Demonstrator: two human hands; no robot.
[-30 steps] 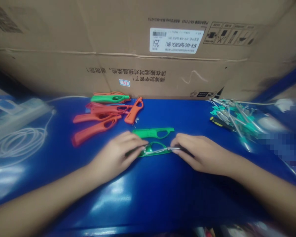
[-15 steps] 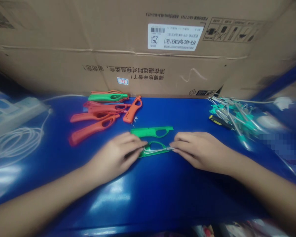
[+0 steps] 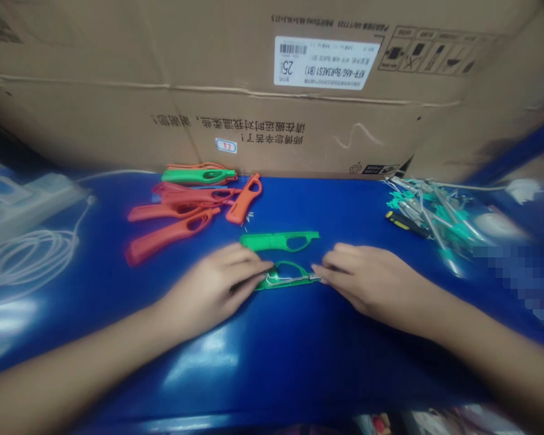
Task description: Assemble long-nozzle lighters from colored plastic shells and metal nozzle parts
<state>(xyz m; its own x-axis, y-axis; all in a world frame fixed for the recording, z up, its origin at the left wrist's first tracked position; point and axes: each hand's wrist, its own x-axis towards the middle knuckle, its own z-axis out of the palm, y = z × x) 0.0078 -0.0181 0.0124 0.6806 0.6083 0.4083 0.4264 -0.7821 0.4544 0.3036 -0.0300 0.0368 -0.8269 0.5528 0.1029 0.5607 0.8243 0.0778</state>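
Note:
My left hand (image 3: pixel 222 287) is closed around the wide end of a green lighter casing half (image 3: pixel 278 285), which lies low over the blue table. A thin pale wire (image 3: pixel 294 281) runs along inside this shell, past its looped trigger opening, to a small metal piece (image 3: pixel 312 277) at the narrow end. Fingers of my right hand (image 3: pixel 367 281) pinch at that end; what exactly lies between them is partly hidden. Just beyond, a second green casing half (image 3: pixel 269 241) rests flat on the table.
Several red and orange casings (image 3: pixel 172 237) and a green one (image 3: pixel 194 175) are piled at back left, near small screws (image 3: pixel 250 216). Right of centre lie teal-and-metal lighter parts (image 3: pixel 448 211) and a black-yellow screwdriver (image 3: pixel 405 223). A cardboard box (image 3: pixel 236 54) stands behind; coiled white cable (image 3: pixel 31 263) lies left.
My right hand has shifted slightly right and down at the narrow end, and the metal piece there shows more clearly. My left hand keeps its hold. The view has tilted a little.

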